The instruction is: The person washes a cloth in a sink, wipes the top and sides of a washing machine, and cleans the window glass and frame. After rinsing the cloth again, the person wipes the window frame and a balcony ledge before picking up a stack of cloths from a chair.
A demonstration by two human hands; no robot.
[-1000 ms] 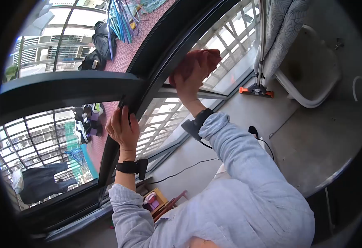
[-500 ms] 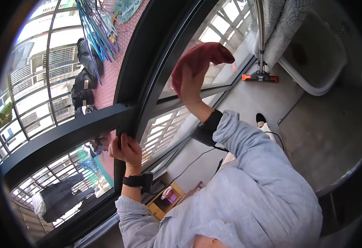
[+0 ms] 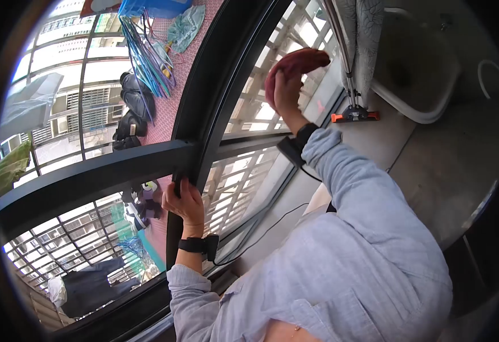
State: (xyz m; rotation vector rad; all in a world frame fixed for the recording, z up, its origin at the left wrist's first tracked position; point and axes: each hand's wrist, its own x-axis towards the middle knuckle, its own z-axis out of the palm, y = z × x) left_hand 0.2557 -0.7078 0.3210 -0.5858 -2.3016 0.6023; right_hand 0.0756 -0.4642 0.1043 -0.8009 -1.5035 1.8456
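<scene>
My right hand point(image 3: 286, 94) is closed on a dark red cloth point(image 3: 298, 60), held up over the glass pane point(image 3: 255, 111) of a dark-framed door. The cloth bunches around my fingers, and its free end points to the right. Lower on the left, my left hand point(image 3: 185, 202) has its fingers curled around the upright edge of the black door frame point(image 3: 218, 74), just below the dark crossbar point(image 3: 95, 171). Black bands circle both wrists, each with a small dark box on it.
Beyond the glass are window bars, black shoes point(image 3: 135, 100), a bundle of blue cords point(image 3: 147, 57) and hanging dark clothing point(image 3: 90, 288). On my right stand a mop with an orange-ended head point(image 3: 355, 115), a patterned curtain point(image 3: 369, 51) and a pale basin point(image 3: 426, 114).
My right hand and the cloth have shifted slightly up and right across the pane. My left hand stays on the frame, while the whole view has shifted a little.
</scene>
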